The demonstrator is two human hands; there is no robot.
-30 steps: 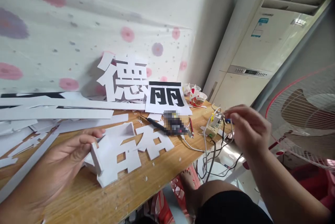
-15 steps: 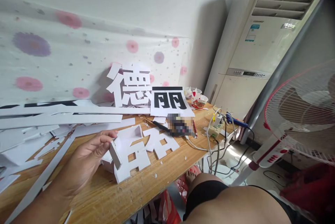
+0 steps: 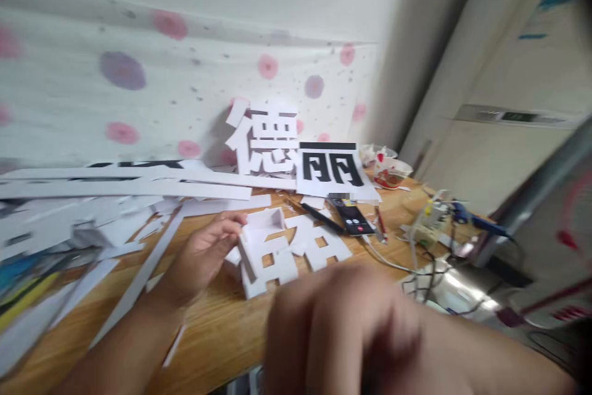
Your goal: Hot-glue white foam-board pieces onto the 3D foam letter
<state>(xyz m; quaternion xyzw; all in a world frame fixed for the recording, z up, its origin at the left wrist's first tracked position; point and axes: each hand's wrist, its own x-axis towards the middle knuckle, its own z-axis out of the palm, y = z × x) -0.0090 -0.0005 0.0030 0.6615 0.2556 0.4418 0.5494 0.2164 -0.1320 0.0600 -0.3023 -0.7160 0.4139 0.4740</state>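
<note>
At centre frame, on the wooden table [image 3: 217,339], lies a white cut-out character [image 3: 287,247], flat on its face with thin white walls standing up along its left edge. The left hand [image 3: 206,256] comes in from the lower left. Its fingers [image 3: 231,222] curl over the top of that raised wall and the thumb sits below, so the wall is pinched and the piece seems braced against sliding on the smooth wood.

The right hand [image 3: 342,327] fills the lower middle of the frame, close to the camera and badly blurred. Its fingers look loosely bent, but I cannot tell whether it holds anything. It touches nothing on the table.

Just right of the cut-out lie a black pen-like tool [image 3: 321,218] and a phone [image 3: 354,220] with its screen lit. Behind them a printed sheet [image 3: 333,172] with a black character leans against a second white cut-out [image 3: 266,142], both propped on the flowered cloth [image 3: 139,81], likely to keep them in view. Long white strips [image 3: 129,187] are piled at left. At right a power strip [image 3: 430,232] with tangled wires sits at the table edge.
</note>
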